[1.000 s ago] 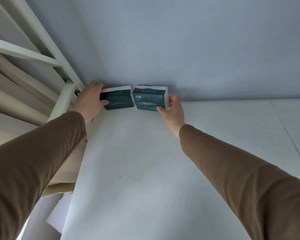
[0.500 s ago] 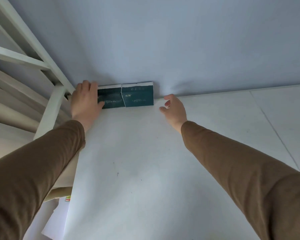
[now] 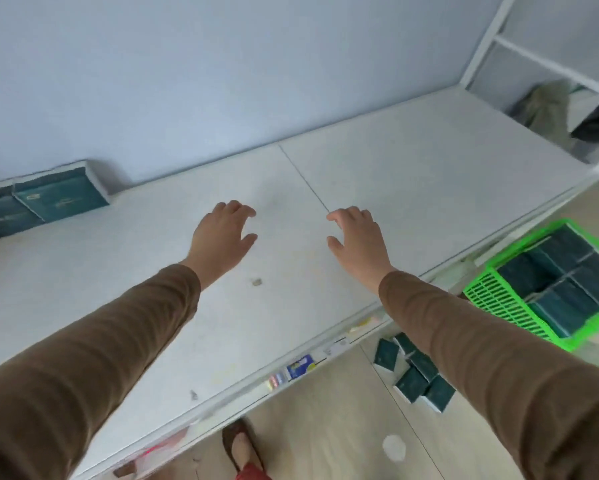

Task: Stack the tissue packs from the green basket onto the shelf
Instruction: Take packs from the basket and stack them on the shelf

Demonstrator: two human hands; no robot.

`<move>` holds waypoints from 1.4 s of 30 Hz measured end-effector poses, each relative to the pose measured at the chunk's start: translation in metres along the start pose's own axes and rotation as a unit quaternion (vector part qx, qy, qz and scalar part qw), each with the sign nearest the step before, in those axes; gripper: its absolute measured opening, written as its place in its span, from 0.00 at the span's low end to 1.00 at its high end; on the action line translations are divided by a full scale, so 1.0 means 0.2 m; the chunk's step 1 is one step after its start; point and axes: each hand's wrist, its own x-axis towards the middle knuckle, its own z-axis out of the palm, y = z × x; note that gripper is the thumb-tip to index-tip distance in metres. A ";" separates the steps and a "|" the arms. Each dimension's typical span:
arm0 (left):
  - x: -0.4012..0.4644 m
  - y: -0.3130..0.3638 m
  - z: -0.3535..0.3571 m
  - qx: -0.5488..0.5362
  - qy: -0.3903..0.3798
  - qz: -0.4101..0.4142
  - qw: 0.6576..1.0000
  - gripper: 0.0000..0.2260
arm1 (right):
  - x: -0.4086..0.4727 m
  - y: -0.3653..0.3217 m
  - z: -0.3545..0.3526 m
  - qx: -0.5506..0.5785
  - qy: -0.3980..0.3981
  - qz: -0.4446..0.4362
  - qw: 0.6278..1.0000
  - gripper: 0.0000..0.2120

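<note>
Two dark green tissue packs with white edges (image 3: 38, 206) are sitting side by side at the far left of the frame, on the flat white shelf (image 3: 412, 174), touching each other and pushed up against the pale blue wall (image 3: 221, 64). Both hands are hovering over the middle of the shelf, well apart from those packs. The left hand (image 3: 221, 237) is holding nothing, and its fingers are loose and a little bent. The right hand (image 3: 356, 240) is holding nothing too, with its fingers spread and softly curved. Both arms are wearing long brown sleeves (image 3: 83, 358). At the right edge of the frame, the bright green plastic basket (image 3: 498, 299) is sitting lower than the shelf, with more dark green packs inside. A few loose dark green packs (image 3: 415, 375) are lying on the light wooden floor (image 3: 325, 427) near the bottom middle.
</note>
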 end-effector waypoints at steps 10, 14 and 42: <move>0.14 1.53 0.35 -0.058 0.010 0.138 0.989 0.17 | -0.71 1.13 -0.50 -0.018 0.021 0.082 0.996 0.15; 0.22 1.95 0.53 -0.074 -0.006 0.185 0.980 0.17 | -0.83 1.51 -0.60 -0.010 0.009 0.143 0.990 0.16; 0.98 3.46 2.26 -0.080 -0.364 0.051 0.927 0.32 | -0.84 3.84 -0.26 0.090 -0.192 0.437 0.874 0.26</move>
